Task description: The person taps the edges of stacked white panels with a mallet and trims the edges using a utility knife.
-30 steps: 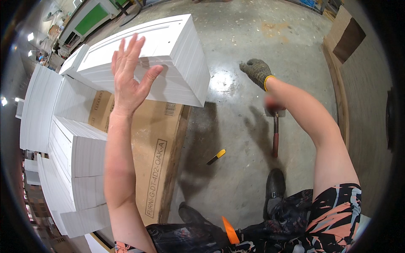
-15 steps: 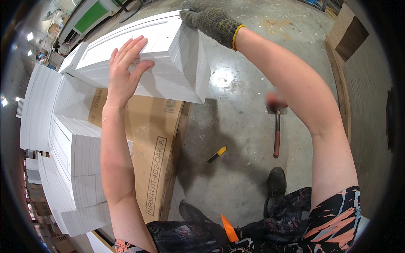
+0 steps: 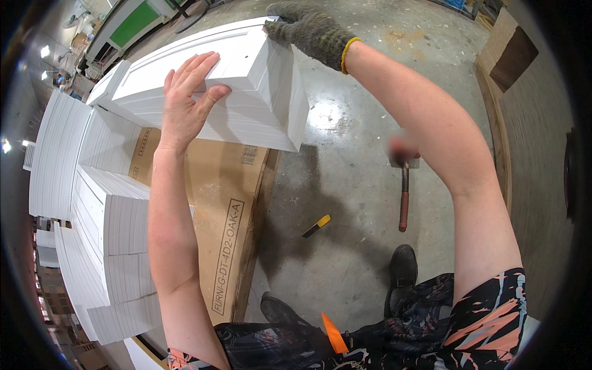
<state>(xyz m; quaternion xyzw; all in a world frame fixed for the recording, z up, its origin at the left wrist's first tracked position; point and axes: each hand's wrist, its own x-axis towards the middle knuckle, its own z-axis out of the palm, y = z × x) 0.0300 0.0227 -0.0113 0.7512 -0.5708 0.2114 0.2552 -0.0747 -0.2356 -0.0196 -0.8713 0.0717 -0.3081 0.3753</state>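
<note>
A stack of white panels lies on a brown cardboard box; the top one is a white panel with a raised frame pattern and small holes. My bare left hand rests along the near long edge of this panel, fingers stretched out over its top and thumb apart. At the stack's right end, my right hand, in a dark grey knitted glove with a yellow cuff, grips the far corner of the top panel. Its fingertips are partly hidden there.
More stacks of white panels stand at the left. On the concrete floor lie a yellow and black utility knife and a hammer with a reddish handle. A wooden board stands at the right. A green and white machine is far left.
My left hand has slid slightly to the right along the panel edge. The right hand stays at the far corner, nearly unmoved.
</note>
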